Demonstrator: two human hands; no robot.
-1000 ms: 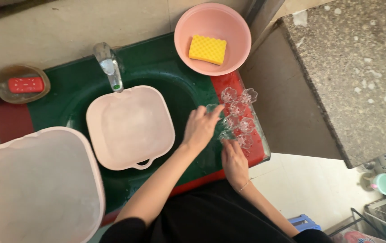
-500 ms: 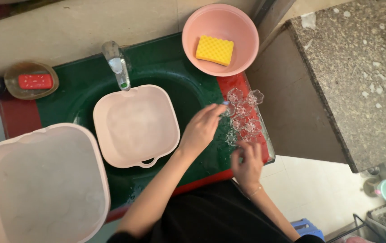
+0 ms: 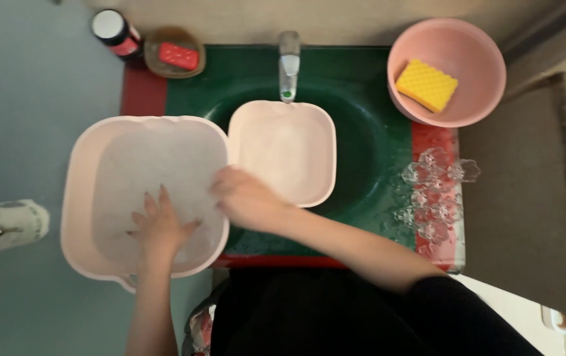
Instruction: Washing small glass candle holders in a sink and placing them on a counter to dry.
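Both hands have moved away from the glass cups at the right edge of the sink and over to the big tub on the left.

Head view: the left hand (image 3: 159, 227) lies flat and open inside the big pink tub (image 3: 82, 178), fingers spread, holding nothing. The right hand (image 3: 247, 198) rests on the tub's right rim, near where it meets the smaller pink tub (image 3: 283, 148). Its fingers look curled over the rim, but how tight the grip is cannot be told.

The big tub hangs over the left edge of the green sink (image 3: 362, 138), with part of it past the red counter edge. The small tub sits in the middle of the sink, right under the tap (image 3: 288, 66).

The big tub looks like thin plastic, so it is probably light and a bit bendy, and it may be slippery if wet. The rims on two sides look like the best places to hold it.

A round pink bowl (image 3: 474, 72) with a yellow sponge (image 3: 427, 84) sits at the back right corner. Clear glass cups (image 3: 436, 194) stand along the right edge; they look easy to break. A soap dish (image 3: 174, 53) and a dark bottle (image 3: 115, 31) sit at the back left corner.
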